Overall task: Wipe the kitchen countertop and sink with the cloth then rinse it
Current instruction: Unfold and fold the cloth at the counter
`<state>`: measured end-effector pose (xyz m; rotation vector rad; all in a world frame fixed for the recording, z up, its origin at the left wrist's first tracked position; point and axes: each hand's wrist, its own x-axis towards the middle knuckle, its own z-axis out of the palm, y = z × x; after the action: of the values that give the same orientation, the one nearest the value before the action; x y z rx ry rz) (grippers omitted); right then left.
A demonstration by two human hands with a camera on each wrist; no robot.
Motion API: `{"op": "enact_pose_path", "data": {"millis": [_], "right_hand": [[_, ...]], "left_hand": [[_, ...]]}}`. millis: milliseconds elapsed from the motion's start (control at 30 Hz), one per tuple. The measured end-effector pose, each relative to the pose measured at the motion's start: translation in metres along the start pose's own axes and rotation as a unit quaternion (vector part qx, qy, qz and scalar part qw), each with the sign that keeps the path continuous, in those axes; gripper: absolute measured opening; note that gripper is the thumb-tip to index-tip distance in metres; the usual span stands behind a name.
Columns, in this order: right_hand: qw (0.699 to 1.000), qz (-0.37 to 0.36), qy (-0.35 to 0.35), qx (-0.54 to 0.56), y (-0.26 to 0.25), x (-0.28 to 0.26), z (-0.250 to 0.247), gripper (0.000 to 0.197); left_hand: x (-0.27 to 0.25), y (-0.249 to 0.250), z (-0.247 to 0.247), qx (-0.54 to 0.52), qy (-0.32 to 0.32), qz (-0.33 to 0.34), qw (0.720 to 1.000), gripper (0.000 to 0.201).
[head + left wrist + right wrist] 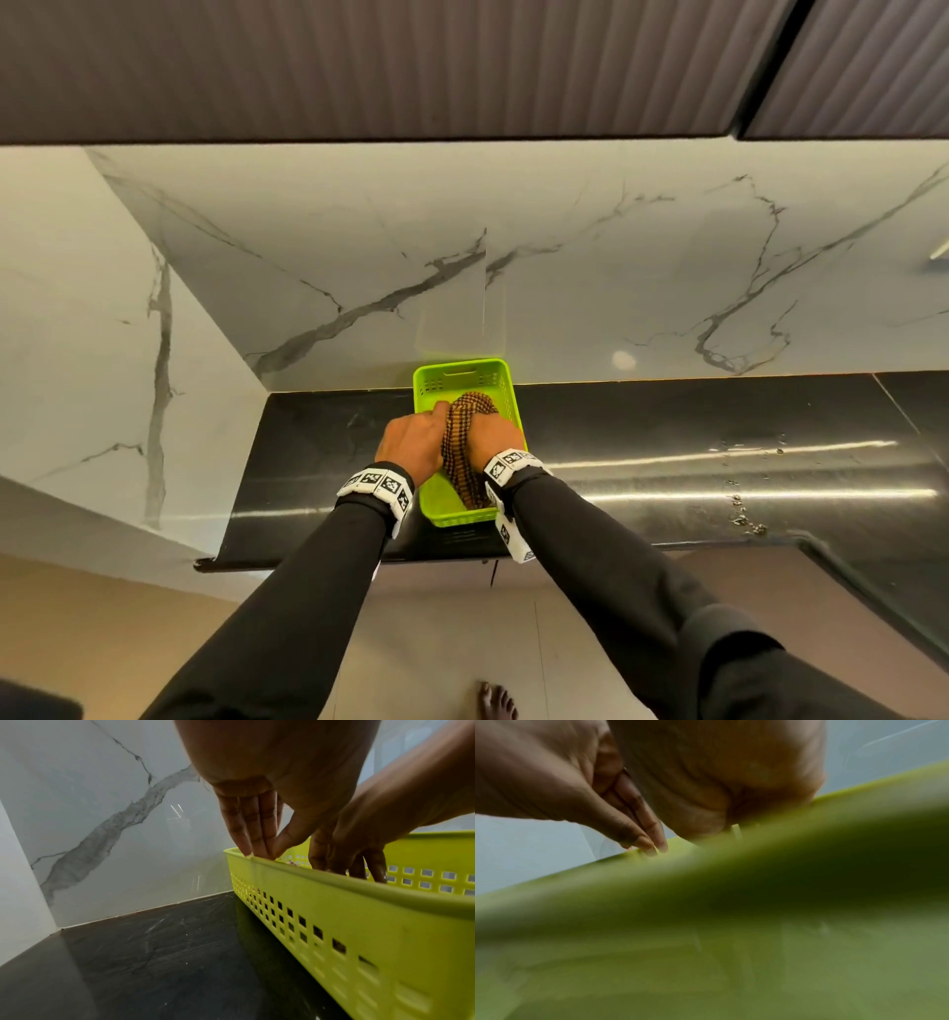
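The checked cloth point(464, 442) lies in the green basket point(464, 372) on the desk point(667, 421); my left hand point(411, 442) reaches in straight-fingered; my right hand point(495, 437)'s grip I cannot tell; gather it whole before lifting.

one green basket point(464, 380) sits on one black countertop point(719, 426). one brown checked cloth point(464, 442) lies in it. two hands reach in, the left hand point(411, 437) and the right hand point(495, 437). one bare foot point(497, 701) shows below.
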<state>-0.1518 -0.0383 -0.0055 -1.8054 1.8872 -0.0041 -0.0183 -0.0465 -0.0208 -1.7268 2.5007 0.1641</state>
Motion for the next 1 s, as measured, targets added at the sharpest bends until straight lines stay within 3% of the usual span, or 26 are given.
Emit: {"op": "enact_pose_path", "data": {"millis": [100,300,600,700,767,867,1000], "right_hand": [[1.0,0.006,0.018,0.011,0.002,0.003,-0.003,0.026],[0.998,0.015,-0.05,0.018,0.0,0.009,0.023,0.035],[0.999,0.007,0.046,0.028,-0.01,0.005,0.029,0.027],[0.995,0.007,0.067,0.073,-0.003,0.0,0.016,0.01],[0.993,0.006,0.063,0.103,0.005,-0.001,0.004,0.014],[0.988,-0.072,0.083,0.111,0.002,-0.011,-0.024,0.013],[0.954,-0.174,0.154,0.188,0.0,-0.028,-0.077,0.022]], "left_hand": [[0.001,-0.002,0.0,0.013,-0.006,0.008,1.0,0.045],[-0.007,-0.002,0.001,0.014,-0.023,0.003,1.0,0.05],[-0.016,-0.013,-0.004,-0.023,-0.007,0.0,1.0,0.047],[-0.016,-0.017,-0.007,-0.037,-0.004,-0.006,0.999,0.055],[-0.014,-0.016,-0.012,-0.052,-0.001,0.0,0.999,0.067],[-0.012,-0.015,-0.029,-0.071,0.026,0.047,0.996,0.07],[-0.002,-0.012,-0.079,-0.123,0.107,0.083,0.983,0.039]]}}
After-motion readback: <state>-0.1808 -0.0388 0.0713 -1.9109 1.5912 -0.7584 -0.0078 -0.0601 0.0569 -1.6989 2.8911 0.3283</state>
